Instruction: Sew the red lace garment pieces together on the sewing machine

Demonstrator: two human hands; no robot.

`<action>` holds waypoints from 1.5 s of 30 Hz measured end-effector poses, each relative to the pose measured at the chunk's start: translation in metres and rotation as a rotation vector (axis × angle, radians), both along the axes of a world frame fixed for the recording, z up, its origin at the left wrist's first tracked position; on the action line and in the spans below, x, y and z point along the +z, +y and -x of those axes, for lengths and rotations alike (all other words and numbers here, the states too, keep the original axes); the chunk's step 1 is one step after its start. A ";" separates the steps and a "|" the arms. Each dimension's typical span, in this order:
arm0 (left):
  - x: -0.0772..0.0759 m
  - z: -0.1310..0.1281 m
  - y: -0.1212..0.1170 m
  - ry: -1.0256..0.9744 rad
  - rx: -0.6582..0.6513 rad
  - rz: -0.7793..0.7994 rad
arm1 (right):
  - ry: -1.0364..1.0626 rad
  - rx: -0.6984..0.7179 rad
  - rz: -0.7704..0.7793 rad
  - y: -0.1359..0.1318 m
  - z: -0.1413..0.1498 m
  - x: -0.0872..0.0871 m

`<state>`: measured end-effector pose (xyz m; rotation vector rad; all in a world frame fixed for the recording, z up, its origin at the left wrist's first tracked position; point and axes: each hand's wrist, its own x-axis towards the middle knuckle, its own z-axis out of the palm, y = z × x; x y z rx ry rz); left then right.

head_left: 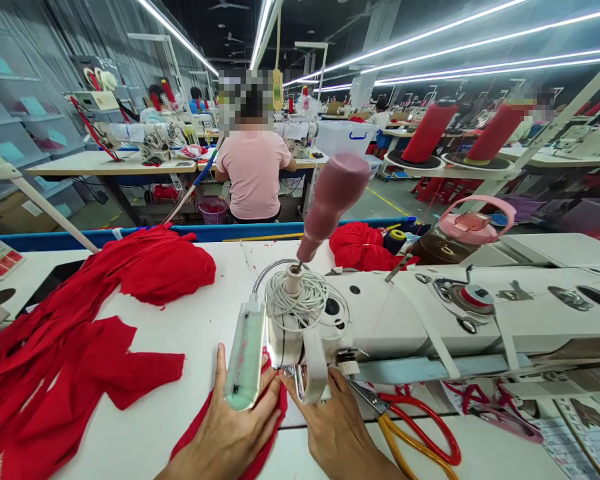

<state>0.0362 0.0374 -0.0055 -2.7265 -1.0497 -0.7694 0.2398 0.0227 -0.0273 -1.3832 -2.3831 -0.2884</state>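
My left hand [233,427] lies flat with fingers stretched out on a small piece of red fabric [275,407] under the head of a white sewing machine [430,313]. My right hand [337,427] rests beside it at the needle area, fingers reaching forward onto the fabric; its fingertips are hidden by the machine. A pale green lamp [245,353] on a flexible neck hangs over my left hand. A pink thread cone [333,200] stands on top of the machine.
A heap of red fabric pieces [70,360] covers the white table [180,333] at left. Scissors with red and yellow handles [415,427] lie right of my right hand. A person in a pink shirt [254,170] sits ahead, back turned. Red thread cones [427,133] stand at right.
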 end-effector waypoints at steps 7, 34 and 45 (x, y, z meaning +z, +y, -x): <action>0.007 0.003 0.000 0.057 -0.013 0.030 | -0.028 -0.008 0.019 0.000 -0.001 0.002; 0.021 0.001 -0.001 0.020 0.003 0.066 | 0.296 -0.025 -0.186 0.013 -0.015 0.026; 0.020 0.000 0.003 0.048 0.024 0.041 | 0.318 0.033 -0.182 0.011 -0.014 0.023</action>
